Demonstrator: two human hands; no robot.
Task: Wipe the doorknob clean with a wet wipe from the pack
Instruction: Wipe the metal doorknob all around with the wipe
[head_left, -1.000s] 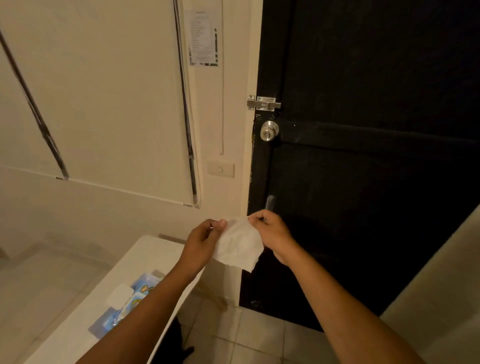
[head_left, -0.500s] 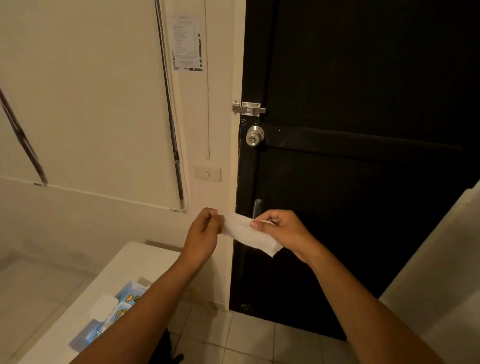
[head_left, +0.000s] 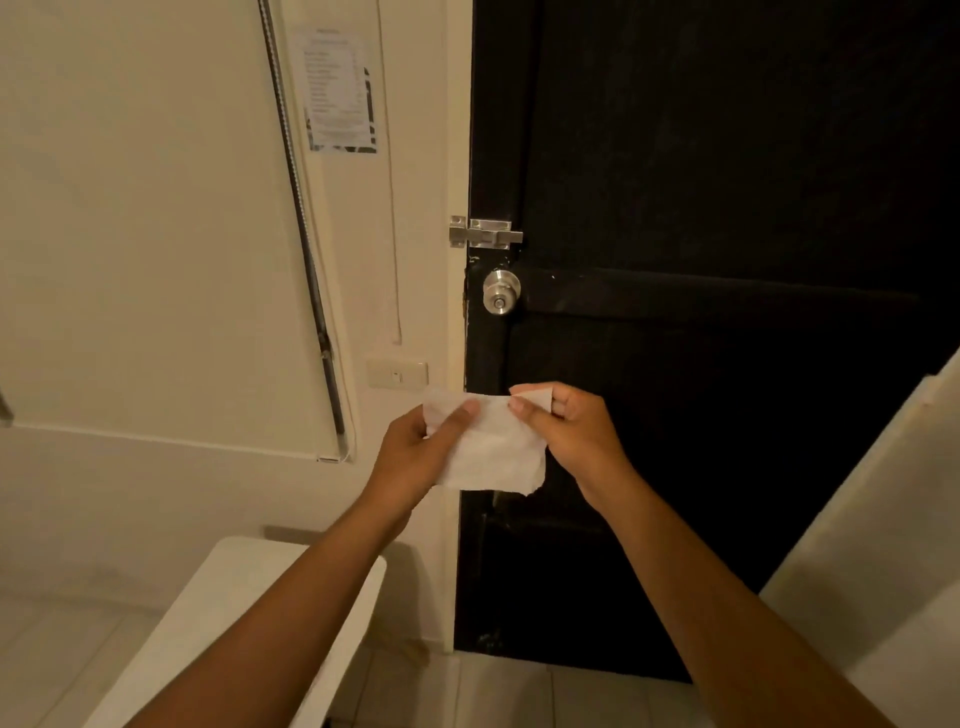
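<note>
A round silver doorknob (head_left: 501, 293) sits on the left edge of a black door (head_left: 701, 322). Below it I hold a white wet wipe (head_left: 493, 452) spread flat between both hands. My left hand (head_left: 415, 452) pinches its left edge and my right hand (head_left: 566, 431) pinches its top right corner. The wipe hangs well under the knob and does not touch it. The wipe pack is out of view.
A silver slide bolt (head_left: 484, 232) is mounted just above the knob. A light switch (head_left: 397, 373) and a posted paper notice (head_left: 340, 91) are on the cream wall. A white table (head_left: 234, 613) stands at lower left, under my left arm. A pale surface (head_left: 883, 545) rises at right.
The wipe has been unfolded wider between my hands. My view has shifted so the pack on the table has dropped out of the frame.
</note>
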